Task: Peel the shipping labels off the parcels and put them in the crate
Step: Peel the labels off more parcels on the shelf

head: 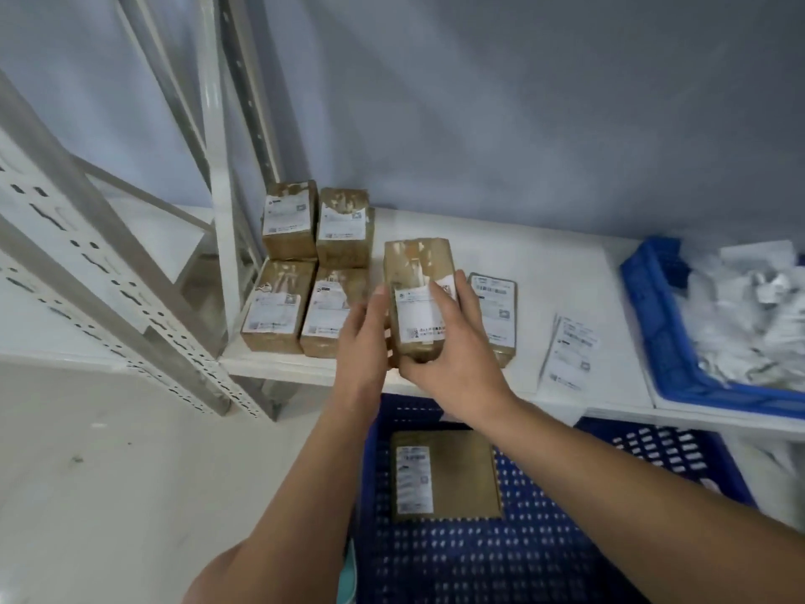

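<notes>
I hold a brown taped parcel (417, 272) upright over the front edge of the white shelf (557, 272). My right hand (453, 346) grips its right side and bottom, with fingers over its white shipping label (416, 313). On the parcel's left side rests my left hand (363, 337), thumb up along the edge. Below the shelf stands a blue perforated crate (479, 555) with one flat labelled parcel (453, 473) inside.
Several labelled parcels (305, 268) stand in a block at the shelf's left, and another parcel (496, 311) lies behind my right hand. Loose peeled labels (568, 350) lie on the shelf. A blue bin (653, 324) of crumpled labels sits at right. Metal rack posts (130, 272) rise at left.
</notes>
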